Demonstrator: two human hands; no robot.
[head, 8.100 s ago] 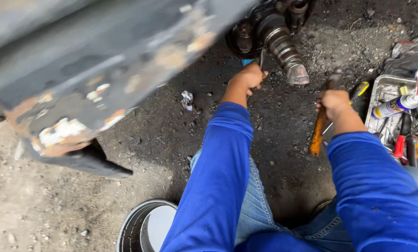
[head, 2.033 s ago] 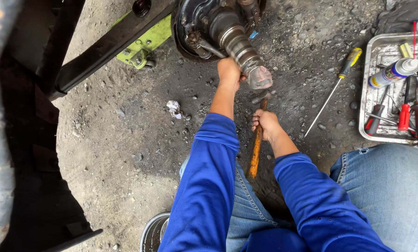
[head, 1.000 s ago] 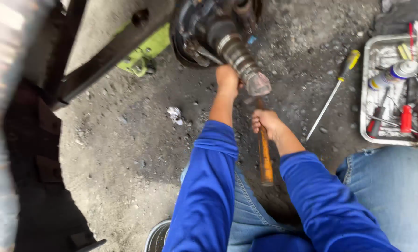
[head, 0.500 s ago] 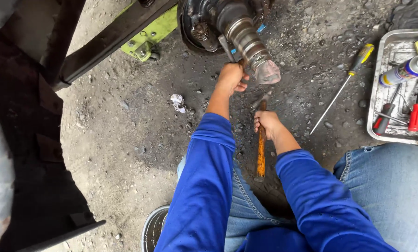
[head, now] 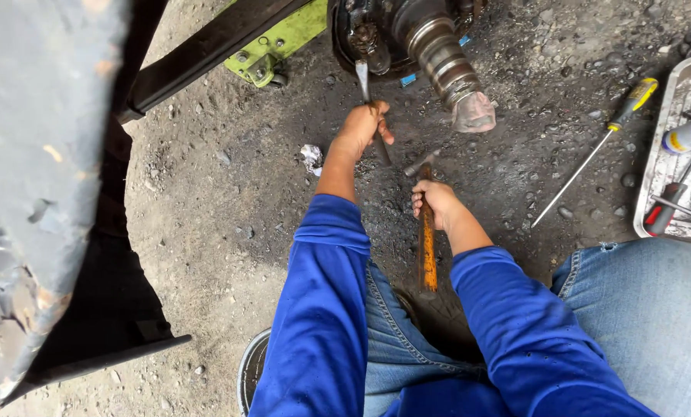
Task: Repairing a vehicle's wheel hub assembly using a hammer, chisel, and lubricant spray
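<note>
My left hand (head: 363, 129) grips a flat metal chisel (head: 365, 86) whose tip rests against the dark wheel hub (head: 361, 35) at the top. My right hand (head: 436, 201) holds a hammer (head: 426, 232) with an orange wooden handle, its steel head (head: 421, 163) just below the chisel hand and apart from it. A greasy axle shaft (head: 447, 66) sticks out of the hub toward me, ending in a pale cap (head: 473, 116). Both arms wear blue sleeves over jeans.
A yellow-handled screwdriver (head: 592, 150) lies on the gritty ground at right. Beside it is a metal tray (head: 660, 166) with a spray can and red-handled tools. A green jack part (head: 272, 42) and black bar sit upper left. A vehicle body (head: 44, 154) overhangs at left; a round container (head: 251, 371) is below.
The left hand has lifted the chisel up to the hub. The hammer stays low in the right hand, swung slightly back from the axle cap.
</note>
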